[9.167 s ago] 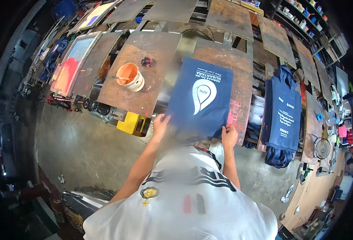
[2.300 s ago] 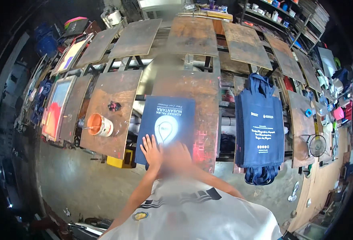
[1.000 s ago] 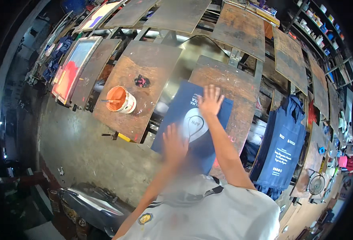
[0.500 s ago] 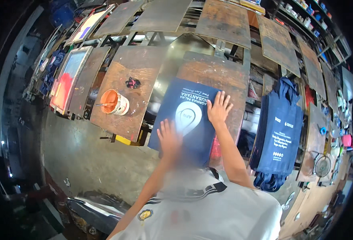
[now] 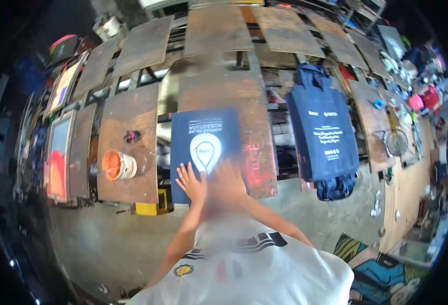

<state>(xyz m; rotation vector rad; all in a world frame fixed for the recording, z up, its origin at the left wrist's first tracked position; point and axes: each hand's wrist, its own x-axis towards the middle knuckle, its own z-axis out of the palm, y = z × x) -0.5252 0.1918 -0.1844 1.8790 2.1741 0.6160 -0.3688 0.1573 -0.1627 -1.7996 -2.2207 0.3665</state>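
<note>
Light, even strokes outward from the white print (image 5: 212, 145) would, I judge, best keep the navy cloth (image 5: 182, 140) flat on its stained board (image 5: 262, 134). From my remote post I see the left hand (image 5: 195, 189) spread on the cloth's near-left part, gripping nothing; the right hand (image 5: 231, 184), over its near-right part, is too blurred for me to tell how open.

the wide head view looks down from above and behind the left hand (image 5: 193, 187) and right hand (image 5: 232, 184), reaching boards (image 5: 145, 40) beyond.
</note>
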